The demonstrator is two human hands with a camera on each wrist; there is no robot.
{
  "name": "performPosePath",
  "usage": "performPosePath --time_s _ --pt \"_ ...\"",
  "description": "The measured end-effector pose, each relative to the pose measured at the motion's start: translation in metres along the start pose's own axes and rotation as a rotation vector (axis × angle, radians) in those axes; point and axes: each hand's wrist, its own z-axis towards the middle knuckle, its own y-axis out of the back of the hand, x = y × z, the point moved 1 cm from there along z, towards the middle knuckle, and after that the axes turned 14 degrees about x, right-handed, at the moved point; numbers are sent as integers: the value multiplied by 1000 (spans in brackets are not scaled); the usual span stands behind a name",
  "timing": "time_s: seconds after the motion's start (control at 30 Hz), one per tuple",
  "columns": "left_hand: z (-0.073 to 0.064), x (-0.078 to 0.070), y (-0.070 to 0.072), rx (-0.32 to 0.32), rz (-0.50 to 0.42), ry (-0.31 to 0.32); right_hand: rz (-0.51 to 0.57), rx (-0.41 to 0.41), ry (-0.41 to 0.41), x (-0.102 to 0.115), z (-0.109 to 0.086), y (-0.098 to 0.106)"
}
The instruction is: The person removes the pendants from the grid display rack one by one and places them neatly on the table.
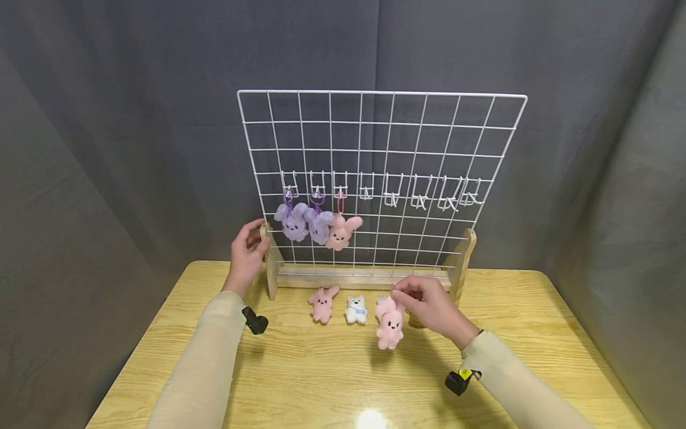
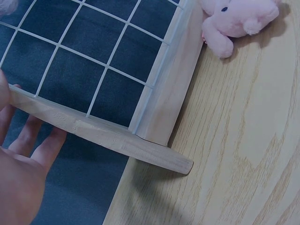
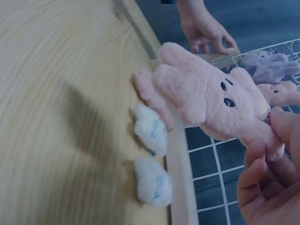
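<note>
My right hand (image 1: 429,304) pinches a pink plush bunny keychain (image 1: 390,330) by its top, near the strap. The bunny hangs above the table in front of the rack. In the right wrist view its black eyes and furry body (image 3: 211,93) fill the middle. My left hand (image 1: 248,253) grips the wooden side post (image 2: 93,133) of the white wire rack (image 1: 377,152), thumb in front and fingers behind. Below the rack lie another pink bunny (image 1: 322,305), a white plush bear (image 1: 356,310) and a second white bear (image 3: 153,182), mostly hidden behind the held bunny in the head view.
Several white hooks (image 1: 392,199) line the rack. Two purple bunnies (image 1: 293,226) and a pink bunny (image 1: 339,235) hang from the left ones. The rack stands in a wooden base (image 1: 321,280) at the back of the wooden table (image 1: 300,381); grey curtains (image 1: 134,119) surround it.
</note>
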Motion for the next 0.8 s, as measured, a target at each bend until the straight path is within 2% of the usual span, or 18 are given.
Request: performPosePath --time_s 0.33,0.47,0.7,0.8 --pt "1 0 0 4 16 33 16 92 -78 -30 -27 3" --pt "0 0 -1 2 18 22 -3 113 -85 -35 -39 4" --pt "-1 0 0 8 14 10 -73 141 -53 -62 -54 9" --pt "0 0 0 8 14 10 -92 150 -72 -68 -57 10"
